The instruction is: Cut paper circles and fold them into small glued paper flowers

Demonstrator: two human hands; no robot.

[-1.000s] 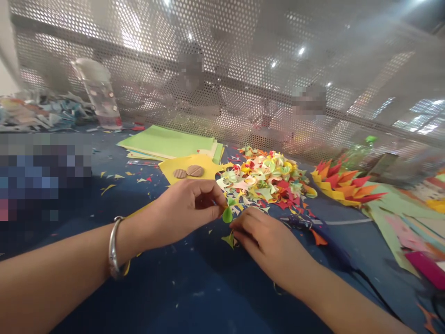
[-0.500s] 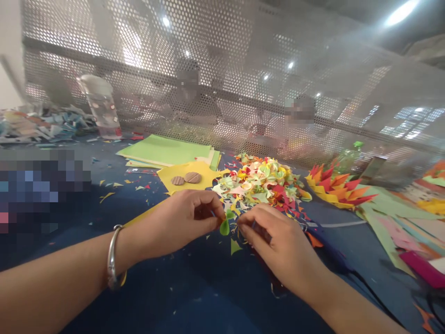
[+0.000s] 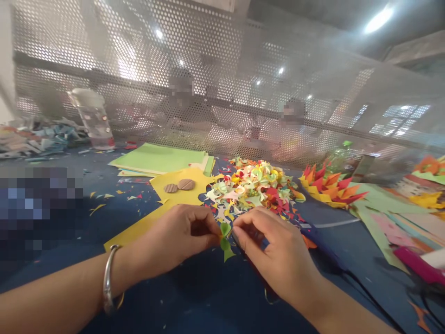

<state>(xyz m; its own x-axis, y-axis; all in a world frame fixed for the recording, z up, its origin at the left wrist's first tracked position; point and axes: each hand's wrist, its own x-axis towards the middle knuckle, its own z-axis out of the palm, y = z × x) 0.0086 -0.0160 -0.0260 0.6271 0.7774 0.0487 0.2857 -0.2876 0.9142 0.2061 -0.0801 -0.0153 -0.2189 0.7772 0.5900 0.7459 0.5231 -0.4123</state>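
Observation:
Between the thumb and fingertips of my left hand (image 3: 184, 234) is a small green paper flower piece (image 3: 225, 232) with rounded petals. My right hand (image 3: 278, 253) is pinched shut just right of it, close to the petals. Whatever those right fingertips grip, if anything, is too small to make out. Below the piece lies a pointed green paper scrap (image 3: 228, 253). A yellow paper sheet (image 3: 139, 227) lies partly under my left wrist. Behind the hands rises a heap of cut paper flowers and scraps (image 3: 259, 178) in several colours.
Two round corrugated cardboard discs (image 3: 186, 184) rest on yellow paper, near stacked green sheets (image 3: 160, 157). A red-orange paper flower (image 3: 332, 188) stands right of the heap. A dark blue tool (image 3: 323, 250) trails a black cord. A clear bottle (image 3: 93, 120) stands back left, before a perforated screen.
My right hand has come closer to the green piece. Its petals have turned slightly in my left fingers. The view has shifted, so the table sits lower and further left.

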